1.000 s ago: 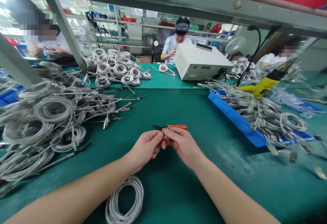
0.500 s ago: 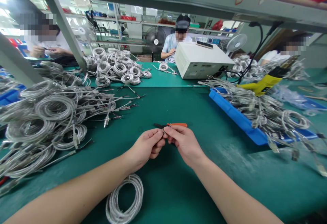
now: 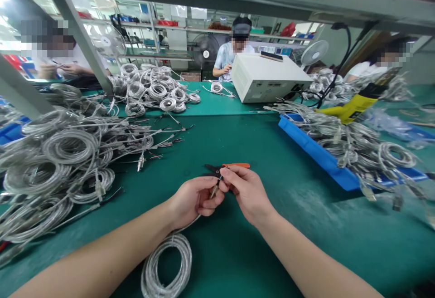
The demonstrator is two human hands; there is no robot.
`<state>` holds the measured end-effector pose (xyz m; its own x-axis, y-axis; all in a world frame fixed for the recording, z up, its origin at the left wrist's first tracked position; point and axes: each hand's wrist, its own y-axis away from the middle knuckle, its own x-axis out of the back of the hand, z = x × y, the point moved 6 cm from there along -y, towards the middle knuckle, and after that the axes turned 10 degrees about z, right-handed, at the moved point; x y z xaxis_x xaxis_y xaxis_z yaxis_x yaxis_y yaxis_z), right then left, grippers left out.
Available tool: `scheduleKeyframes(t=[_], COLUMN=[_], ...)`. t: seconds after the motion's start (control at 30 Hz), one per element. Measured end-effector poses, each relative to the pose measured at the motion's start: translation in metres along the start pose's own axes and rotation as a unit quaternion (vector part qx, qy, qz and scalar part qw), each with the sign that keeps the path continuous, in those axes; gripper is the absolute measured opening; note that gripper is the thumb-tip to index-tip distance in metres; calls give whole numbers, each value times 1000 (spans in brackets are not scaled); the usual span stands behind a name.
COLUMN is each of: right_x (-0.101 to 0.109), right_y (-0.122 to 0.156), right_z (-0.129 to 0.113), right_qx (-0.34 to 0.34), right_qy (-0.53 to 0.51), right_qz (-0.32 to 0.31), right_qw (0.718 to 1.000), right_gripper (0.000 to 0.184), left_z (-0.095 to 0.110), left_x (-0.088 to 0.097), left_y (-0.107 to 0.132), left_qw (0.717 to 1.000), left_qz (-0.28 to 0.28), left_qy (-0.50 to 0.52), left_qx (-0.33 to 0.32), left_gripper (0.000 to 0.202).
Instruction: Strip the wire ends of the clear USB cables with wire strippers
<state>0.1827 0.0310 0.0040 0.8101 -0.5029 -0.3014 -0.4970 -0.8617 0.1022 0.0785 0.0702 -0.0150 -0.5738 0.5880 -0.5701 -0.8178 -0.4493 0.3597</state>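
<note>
My left hand grips the end of a clear-jacketed cable, whose coil lies on the green mat below my left forearm. From the coil the cable runs up into that hand, and a dark band shows near its tip. My right hand pinches the tip between thumb and forefinger, touching the left fingers. The fine wires there are too small to make out. Just behind my fingers lies a wire stripper with an orange handle and dark jaws, partly hidden by my hands.
Coiled cables are heaped at the left, more at the back. On the right a blue tray holds cables, with a yellow heat gun over it. A beige box-shaped device stands behind. Several people sit across the bench.
My left fingers have shifted and loosened slightly, so more of the cable end and the line to the coil shows. The right hand stays pinched at the tip. The view shifts slightly.
</note>
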Motion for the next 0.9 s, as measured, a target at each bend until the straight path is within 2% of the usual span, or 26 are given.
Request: scheduleKeyframes(t=[0.1,0.27,0.4,0.73,0.9], right_x=[0,4,3,12,14], right_y=[-1,-2,-1,-7,-8], right_z=[5,9,9,10,8], right_qx=[-22,6,15,-1,-6], right_qy=[5,69,73,27,23], right_qz=[-12,34,43,78,81], right_qw=[1000,997,996,997,996], right_gripper=[24,19,20,19,19], left_z=[3,6,3,5,12], left_x=[3,10,15,7,6], left_y=[-2,-7,-11,-7,-6], left_qw=[999,991,986,981,960], left_qz=[17,70,102,104,140], left_qy=[-14,-50,-61,-111,-186], left_qx=[-35,-107,-116,-122,-157], left_gripper=[21,24,23,34,37])
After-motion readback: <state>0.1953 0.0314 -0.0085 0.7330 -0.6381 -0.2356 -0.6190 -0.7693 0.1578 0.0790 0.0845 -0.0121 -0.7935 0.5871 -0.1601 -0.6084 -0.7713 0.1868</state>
